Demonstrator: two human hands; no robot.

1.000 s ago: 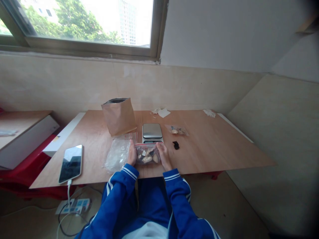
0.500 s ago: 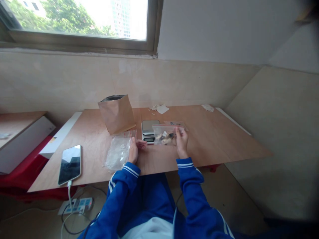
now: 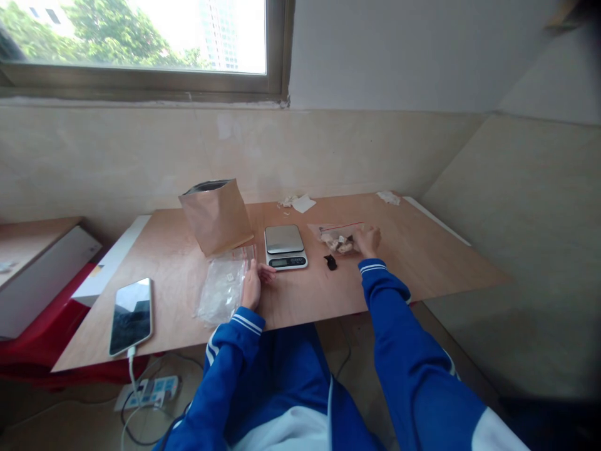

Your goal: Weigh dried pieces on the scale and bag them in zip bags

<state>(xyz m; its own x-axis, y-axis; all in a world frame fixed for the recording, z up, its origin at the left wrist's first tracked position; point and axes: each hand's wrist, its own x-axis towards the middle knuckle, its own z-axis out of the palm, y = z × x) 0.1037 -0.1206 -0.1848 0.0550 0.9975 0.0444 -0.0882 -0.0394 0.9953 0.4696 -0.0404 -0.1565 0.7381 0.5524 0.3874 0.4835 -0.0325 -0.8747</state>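
Observation:
My right hand (image 3: 369, 241) grips the right end of a clear zip bag (image 3: 339, 239) with a red seal line, holding pale and dark pieces. The bag is at the table's right-centre, and a small black piece (image 3: 330, 262) lies in front of it. My left hand (image 3: 253, 282) rests on its edge with fingers stretched out, beside a stack of flat clear zip bags (image 3: 220, 291). Between the hands sits a digital kitchen scale (image 3: 284, 240) with a steel plate and nothing on it; the left fingertips are close to its front left corner.
A brown paper pouch (image 3: 216, 219) stands with its top gaping behind the zip bag stack. A phone (image 3: 131, 316) with a white cable lies at the left front. Scraps of white paper (image 3: 303, 203) lie along the back edge, near the wall. A power strip (image 3: 148, 393) is on the floor.
My right hand has carried the filled zip bag right and back, off the scale's front. The scale and the small black piece now show plainly. My left hand has stayed in place.

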